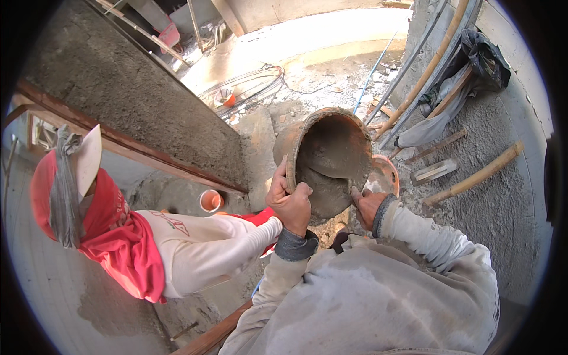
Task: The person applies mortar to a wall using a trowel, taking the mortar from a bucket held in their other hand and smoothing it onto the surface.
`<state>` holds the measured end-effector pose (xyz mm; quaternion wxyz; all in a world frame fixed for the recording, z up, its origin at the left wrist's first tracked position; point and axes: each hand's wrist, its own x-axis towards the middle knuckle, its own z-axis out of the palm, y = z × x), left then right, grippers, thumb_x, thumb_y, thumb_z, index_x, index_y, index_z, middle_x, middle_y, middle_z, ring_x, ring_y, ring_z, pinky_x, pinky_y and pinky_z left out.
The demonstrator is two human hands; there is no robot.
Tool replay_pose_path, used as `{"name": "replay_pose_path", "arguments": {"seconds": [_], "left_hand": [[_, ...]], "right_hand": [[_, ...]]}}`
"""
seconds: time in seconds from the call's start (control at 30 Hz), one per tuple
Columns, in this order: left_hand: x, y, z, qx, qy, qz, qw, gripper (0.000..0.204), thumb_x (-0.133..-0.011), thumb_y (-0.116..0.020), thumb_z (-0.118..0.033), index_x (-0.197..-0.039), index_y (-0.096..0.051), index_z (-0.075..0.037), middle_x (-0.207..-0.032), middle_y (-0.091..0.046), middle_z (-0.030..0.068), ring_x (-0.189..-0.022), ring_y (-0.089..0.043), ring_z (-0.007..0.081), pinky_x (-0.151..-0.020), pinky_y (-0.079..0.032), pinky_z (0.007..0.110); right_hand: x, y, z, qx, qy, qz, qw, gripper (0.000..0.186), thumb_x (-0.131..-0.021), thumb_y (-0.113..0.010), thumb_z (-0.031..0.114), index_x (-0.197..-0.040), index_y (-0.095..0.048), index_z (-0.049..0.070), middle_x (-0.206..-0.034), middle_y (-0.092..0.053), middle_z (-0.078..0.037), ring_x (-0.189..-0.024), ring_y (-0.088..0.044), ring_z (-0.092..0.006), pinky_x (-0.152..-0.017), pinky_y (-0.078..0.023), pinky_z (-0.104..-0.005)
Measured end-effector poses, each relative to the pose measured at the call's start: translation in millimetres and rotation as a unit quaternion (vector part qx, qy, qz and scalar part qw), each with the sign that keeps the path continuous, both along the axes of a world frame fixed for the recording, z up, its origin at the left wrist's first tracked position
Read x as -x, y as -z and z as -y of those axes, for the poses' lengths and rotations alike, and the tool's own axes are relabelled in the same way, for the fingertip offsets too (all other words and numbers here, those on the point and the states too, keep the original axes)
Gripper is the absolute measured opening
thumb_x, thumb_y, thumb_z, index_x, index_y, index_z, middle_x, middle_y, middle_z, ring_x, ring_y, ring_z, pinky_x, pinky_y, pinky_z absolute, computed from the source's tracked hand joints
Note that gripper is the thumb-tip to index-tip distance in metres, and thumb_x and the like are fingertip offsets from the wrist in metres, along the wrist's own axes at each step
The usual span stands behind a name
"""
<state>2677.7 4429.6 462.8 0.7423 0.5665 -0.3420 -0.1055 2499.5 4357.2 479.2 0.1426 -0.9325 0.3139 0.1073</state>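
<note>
Two rim grips here: bare left hand (290, 198) pinching the left edge of a grey-crusted round bucket (286, 144), bare right hand (371, 208) clasping its lower right edge, fingers partly hidden. Bucket's between both, touching each, long axis pointing away, tilted mouth facing the wearer, wet grey mortar (322, 194) at its near side. Bucket's right: orange plastic tub (394, 171); left: white-sleeved co-worker (207, 245).

Left of the left hand (290, 201), a co-worker (198, 248) and a pail (211, 201); ahead of both, coiled cable (280, 72) and a blue rod (375, 74); right of the right hand (370, 207), a float (434, 171), a pole (474, 174) and a dark bag (496, 71)
</note>
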Motion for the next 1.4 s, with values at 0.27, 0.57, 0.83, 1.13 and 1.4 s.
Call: {"name": "replay_pose_path", "arguments": {"seconds": [0.27,0.57,0.83,1.13,1.4], "left_hand": [[55.7,-19.1,9.2,0.010,0.185,0.156,0.970,0.022,-0.053,-0.052,0.012,-0.058,-0.035,-0.001,-0.115,-0.057,0.0252,-0.114,-0.051,0.0345,-0.097,-0.036,0.040],[64.5,-16.8,13.4,0.012,0.246,-0.118,0.962,0.019,-0.052,-0.050,0.013,-0.060,-0.040,0.000,-0.123,-0.051,0.0257,-0.105,-0.055,0.0242,-0.082,-0.046,0.029],[53.5,6.3,-19.5,0.023,0.081,-0.255,0.963,0.065,-0.057,-0.044,0.013,-0.122,-0.048,0.007,-0.108,-0.059,0.0085,-0.088,-0.056,0.0100,-0.071,-0.046,0.019],[-93.8,111.6,-98.4,0.114,-0.203,-0.342,0.910,0.024,-0.058,-0.046,0.013,-0.074,-0.046,-0.005,-0.076,-0.053,0.0028,-0.064,-0.050,0.0129,-0.063,-0.044,0.026],[-218.1,136.2,-253.9,0.118,-0.476,-0.277,0.826,0.018,-0.064,-0.049,0.009,-0.073,-0.046,-0.006,-0.070,-0.052,0.0030,-0.061,-0.051,0.0151,-0.057,-0.044,0.026]], "right_hand": [[87.0,-22.1,32.5,-0.461,0.269,0.217,0.818,0.022,-0.079,-0.058,0.018,-0.088,-0.051,0.000,-0.063,-0.056,-0.009,-0.044,-0.056,-0.0171,-0.038,-0.044,-0.0285],[111.8,36.4,8.0,-0.764,0.237,0.348,0.489,0.035,-0.083,-0.054,0.012,-0.112,-0.047,-0.004,-0.068,-0.053,-0.011,-0.037,-0.050,-0.0152,-0.033,-0.042,-0.0241],[35.6,39.7,-25.5,-0.822,0.200,0.349,0.403,0.048,-0.082,-0.051,0.011,-0.125,-0.037,-0.005,-0.076,-0.050,-0.012,-0.041,-0.051,-0.0181,-0.036,-0.044,-0.0264],[-88.7,93.7,-58.0,-0.882,0.150,0.289,0.340,0.058,-0.072,-0.051,0.005,-0.127,-0.033,-0.005,-0.080,-0.050,-0.012,-0.042,-0.052,-0.0206,-0.036,-0.046,-0.0291],[-224.8,127.9,-84.3,-0.816,0.099,0.443,0.358,0.060,-0.072,-0.050,0.003,-0.130,-0.033,-0.001,-0.083,-0.053,-0.013,-0.045,-0.054,-0.0201,-0.042,-0.049,-0.0298]]}}
